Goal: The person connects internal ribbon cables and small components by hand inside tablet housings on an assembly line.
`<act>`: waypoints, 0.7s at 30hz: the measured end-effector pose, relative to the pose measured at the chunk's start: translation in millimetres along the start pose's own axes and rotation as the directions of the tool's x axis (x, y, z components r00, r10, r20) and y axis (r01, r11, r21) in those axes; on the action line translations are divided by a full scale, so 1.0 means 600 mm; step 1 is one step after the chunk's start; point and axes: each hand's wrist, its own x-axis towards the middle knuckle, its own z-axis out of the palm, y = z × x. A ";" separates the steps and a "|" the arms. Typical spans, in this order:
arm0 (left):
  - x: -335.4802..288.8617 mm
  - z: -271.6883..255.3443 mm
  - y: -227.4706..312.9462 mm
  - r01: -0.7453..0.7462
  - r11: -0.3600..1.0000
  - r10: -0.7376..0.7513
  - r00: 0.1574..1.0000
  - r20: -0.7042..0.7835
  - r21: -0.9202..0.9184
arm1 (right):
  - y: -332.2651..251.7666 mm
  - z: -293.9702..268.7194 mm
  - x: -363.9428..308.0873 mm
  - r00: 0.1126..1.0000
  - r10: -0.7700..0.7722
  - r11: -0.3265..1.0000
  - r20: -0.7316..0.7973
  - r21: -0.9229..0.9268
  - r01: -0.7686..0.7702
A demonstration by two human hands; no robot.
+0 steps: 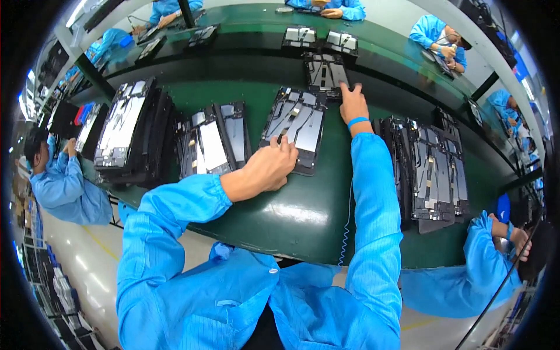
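Observation:
In front of me, on the green bench, lies an opened tablet [308,119] with its silver batteries, black flex strips and boards bare. My left hand [267,166] is closed over its near left edge, bent fingers on the battery and the thumb low by the rim. Farther off, another opened tablet [326,71] sits at the raised black ledge. My right hand [353,108] reaches out and grips that one's near right corner; the fingertips show at its edge and the thumb is partly hidden. A blue wrist strap [357,121] circles my right wrist.
Opened tablets stand in a tall stack [123,125] at left, a leaning group [210,143] beside it, and another stack [431,169] at right. A coiled blue cord [344,239] hangs from the strap. Two tablets [300,38] lie beyond the ledge. Blue-clad co-workers sit around.

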 end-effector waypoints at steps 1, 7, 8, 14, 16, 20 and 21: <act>0.000 0.001 0.000 -0.033 0.999 0.033 0.999 -0.037 -0.007 | 0.001 0.007 0.007 1.000 -0.008 1.000 -0.003 0.004 0.008; -0.010 0.005 0.010 0.019 0.999 -0.020 1.000 -0.014 -0.029 | -0.036 0.072 0.044 0.999 -0.017 0.989 0.030 -0.150 0.021; -0.012 0.002 0.014 0.039 0.999 -0.040 0.999 -0.029 -0.029 | -0.041 0.079 0.051 1.000 0.001 0.992 0.020 -0.130 0.001; 0.005 0.021 0.013 0.067 0.997 -0.069 0.997 -0.048 -0.042 | -0.034 0.092 0.099 0.977 0.128 0.972 -0.170 0.215 -0.090; 0.023 0.035 -0.002 0.094 0.994 -0.100 0.991 -0.092 -0.061 | -0.058 0.070 0.125 0.972 0.186 0.862 -0.146 0.498 -0.090; 0.083 0.071 -0.047 0.216 0.976 -0.214 0.975 -0.064 0.023 | -0.107 0.027 0.182 0.907 0.331 0.703 -0.259 0.710 -0.054; 0.100 0.069 -0.053 0.221 0.974 -0.219 0.975 -0.049 0.046 | -0.093 0.022 0.187 0.918 0.343 0.710 -0.199 0.695 -0.115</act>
